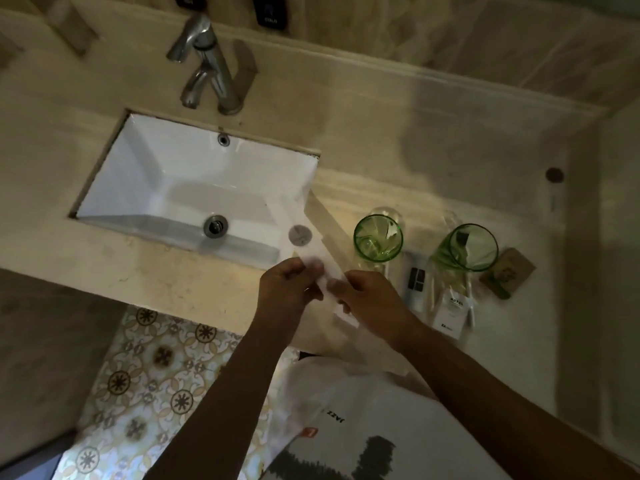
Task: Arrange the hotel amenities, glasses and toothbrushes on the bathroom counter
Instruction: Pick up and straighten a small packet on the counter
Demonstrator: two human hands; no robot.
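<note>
While two green glasses (pixel 378 238) (pixel 473 247) and small packets (pixel 452 311) sit on the surface (pixel 433 161) beside the sink (pixel 166 174), both hands meet above its front edge, the left hand (pixel 289 289) and right hand (pixel 367 299) each pinching a long white paper sleeve (pixel 311 233).

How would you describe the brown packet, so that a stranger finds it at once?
Start at the white sink and follow the counter to the right, past two green glasses. The brown packet lies beside the farther glass; it alone is brown cardboard.
</note>
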